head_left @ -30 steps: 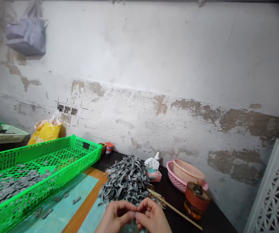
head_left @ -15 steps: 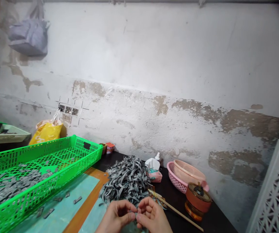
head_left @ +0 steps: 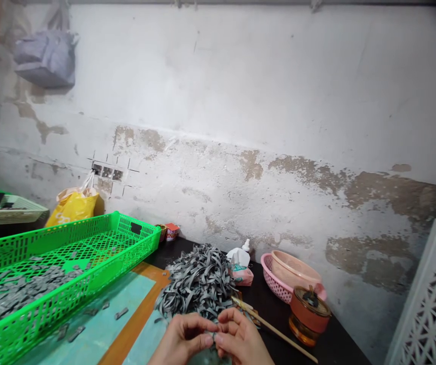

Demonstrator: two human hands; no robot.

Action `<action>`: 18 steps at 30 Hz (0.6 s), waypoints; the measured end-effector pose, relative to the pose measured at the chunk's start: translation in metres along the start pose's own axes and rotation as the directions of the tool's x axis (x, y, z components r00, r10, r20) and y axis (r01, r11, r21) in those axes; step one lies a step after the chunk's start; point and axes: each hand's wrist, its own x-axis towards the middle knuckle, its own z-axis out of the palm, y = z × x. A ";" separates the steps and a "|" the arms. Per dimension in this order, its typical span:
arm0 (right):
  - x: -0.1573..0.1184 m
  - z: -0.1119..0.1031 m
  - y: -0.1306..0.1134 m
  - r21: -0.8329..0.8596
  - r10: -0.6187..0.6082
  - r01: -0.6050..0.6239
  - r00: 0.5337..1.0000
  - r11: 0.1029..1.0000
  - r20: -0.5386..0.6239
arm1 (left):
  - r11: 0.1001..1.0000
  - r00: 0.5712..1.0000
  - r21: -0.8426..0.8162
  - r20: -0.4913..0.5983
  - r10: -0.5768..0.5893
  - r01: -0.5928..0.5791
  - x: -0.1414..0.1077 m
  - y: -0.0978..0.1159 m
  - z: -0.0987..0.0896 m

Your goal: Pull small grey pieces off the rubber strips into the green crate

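Left and right fingertips pressed together on a narrow grey strip, left hand at 8 o'clock from the pinch, right hand at 4 o'clock; heap of grey strips just behind at 11 o'clock; wooden stick at 3 o'clock; green perforated crate holding short grey pieces at 10 o'clock

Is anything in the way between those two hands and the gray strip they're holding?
Nothing visible stands in the way. The left hand and right hand meet right at the small gray strip, pinching it between their fingers. The heap of gray strips lies beyond the hands, not between them.
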 end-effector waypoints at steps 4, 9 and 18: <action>-0.004 0.006 -0.008 0.055 0.066 -0.066 0.998 0.996 0.002 | 0.985 0.996 0.146 0.008 0.092 -0.093 -0.001 0.005 -0.001; -0.005 0.008 -0.009 0.103 0.084 -0.086 0.996 0.991 0.019 | 0.964 0.990 0.227 -0.015 0.144 -0.136 -0.001 0.002 -0.002; -0.005 0.016 -0.006 0.238 0.032 -0.042 0.998 0.970 0.048 | 0.957 0.971 0.168 0.008 0.239 -0.237 0.002 -0.015 -0.005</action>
